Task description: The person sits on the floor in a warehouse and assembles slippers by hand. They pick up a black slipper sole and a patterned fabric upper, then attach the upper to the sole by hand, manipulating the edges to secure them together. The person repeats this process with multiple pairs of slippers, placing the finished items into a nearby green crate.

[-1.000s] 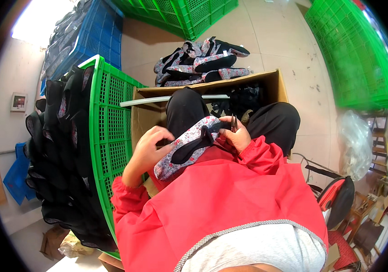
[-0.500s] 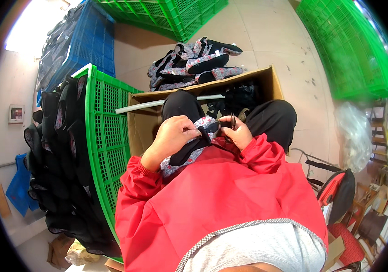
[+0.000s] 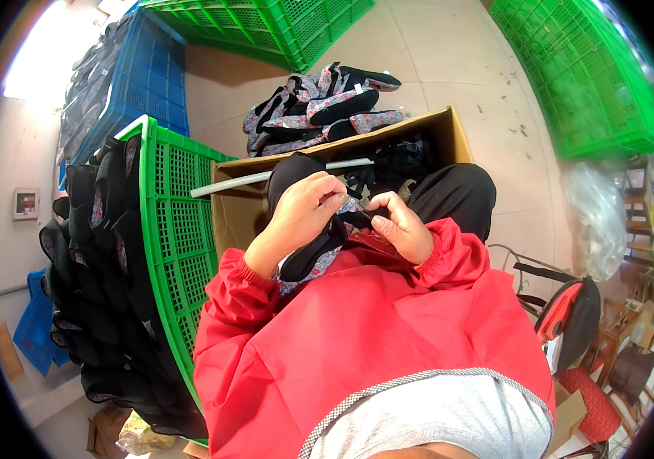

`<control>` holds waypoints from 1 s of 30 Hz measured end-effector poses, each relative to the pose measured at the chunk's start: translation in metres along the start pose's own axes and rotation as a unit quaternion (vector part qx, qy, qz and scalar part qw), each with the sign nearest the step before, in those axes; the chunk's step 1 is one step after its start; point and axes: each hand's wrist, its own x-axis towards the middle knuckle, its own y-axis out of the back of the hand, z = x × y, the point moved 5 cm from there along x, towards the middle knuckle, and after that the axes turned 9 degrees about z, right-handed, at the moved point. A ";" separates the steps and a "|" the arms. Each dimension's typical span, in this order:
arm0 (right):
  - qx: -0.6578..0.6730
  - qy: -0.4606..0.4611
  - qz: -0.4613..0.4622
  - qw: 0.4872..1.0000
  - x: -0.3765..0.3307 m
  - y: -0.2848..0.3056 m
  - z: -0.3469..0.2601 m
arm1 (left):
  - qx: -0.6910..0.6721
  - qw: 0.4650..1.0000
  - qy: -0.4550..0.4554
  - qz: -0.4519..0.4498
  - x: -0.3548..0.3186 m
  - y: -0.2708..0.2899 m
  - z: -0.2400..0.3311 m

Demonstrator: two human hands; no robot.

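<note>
A cloth shoe (image 3: 313, 256), black with a grey-and-red floral print, lies in my lap. My left hand (image 3: 301, 213) is above it, thumb and forefinger pinched together. What is between those fingertips is too small to make out. My right hand (image 3: 403, 229) is closed, thumb against forefinger, on the black far end of the shoe. The dark snips seen earlier in this hand do not show clearly now. Both hands are close together, and partly cover the shoe.
An open cardboard box (image 3: 460, 138) with dark pieces stands by my knees, a pale rod (image 3: 243, 182) across it. Floral shoes (image 3: 319, 111) are piled beyond. At left a green crate (image 3: 181, 229) adjoins many black shoes (image 3: 105, 283); a black-and-red bag (image 3: 575, 321) is at right.
My left hand has lifted slightly and turned, off the shoe's near side. My right hand has turned over its grip, and the snips have gone from clear sight.
</note>
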 end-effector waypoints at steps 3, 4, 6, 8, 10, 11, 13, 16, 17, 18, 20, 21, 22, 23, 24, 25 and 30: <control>0.129 0.032 -0.086 0.987 -0.009 -0.006 -0.002 | -0.009 1.000 0.019 -0.005 0.002 -0.003 -0.004; 0.178 0.044 -0.124 0.975 -0.013 -0.008 -0.005 | -0.020 0.999 0.032 -0.007 0.001 -0.004 -0.007; 0.169 0.025 -0.143 0.975 -0.017 -0.008 -0.003 | -0.037 0.998 0.056 -0.008 0.000 -0.006 -0.012; 0.145 -0.035 -0.072 0.986 -0.015 -0.005 0.005 | -0.052 0.996 0.078 -0.007 -0.001 -0.009 -0.018; 0.065 -0.089 0.075 0.991 -0.005 0.003 0.021 | -0.079 0.993 0.093 0.002 -0.002 -0.014 -0.026; 0.066 -0.119 0.111 0.984 -0.001 0.003 0.028 | -0.091 0.991 0.100 0.005 -0.002 -0.015 -0.028; 0.080 -0.108 0.109 0.985 -0.001 -0.005 0.030 | -0.083 0.993 0.090 0.003 -0.001 -0.016 -0.026; 0.148 -0.157 0.133 0.967 0.005 -0.018 0.026 | -0.131 0.987 0.093 0.007 -0.002 -0.022 -0.030; 0.144 -0.156 0.132 0.968 0.008 -0.020 0.026 | -0.159 0.983 0.095 0.010 -0.002 -0.023 -0.030; 0.141 -0.155 0.132 0.969 0.011 -0.021 0.027 | -0.162 0.982 0.099 0.010 -0.002 -0.023 -0.030; 0.175 -0.137 0.113 0.969 0.019 -0.025 0.027 | -0.169 0.980 0.108 0.009 -0.002 -0.023 -0.026; 0.146 -0.113 0.129 0.974 0.022 -0.025 0.026 | -0.184 0.976 0.116 0.011 -0.003 -0.023 -0.026; 0.117 -0.090 0.146 0.978 0.024 -0.025 0.024 | -0.200 0.972 0.123 0.012 -0.003 -0.023 -0.025; 0.087 -0.066 0.163 0.981 0.027 -0.024 0.022 | -0.216 0.968 0.130 0.014 -0.004 -0.023 -0.026; 0.096 -0.064 0.163 0.980 0.029 -0.022 0.024 | -0.219 0.967 0.131 0.016 -0.004 -0.023 -0.028; 0.104 -0.062 0.164 0.979 0.031 -0.019 0.028 | -0.222 0.966 0.132 0.017 -0.005 -0.024 -0.031; 0.132 -0.062 0.171 0.975 0.036 -0.010 0.039 | -0.196 0.973 0.115 0.038 -0.004 -0.025 -0.037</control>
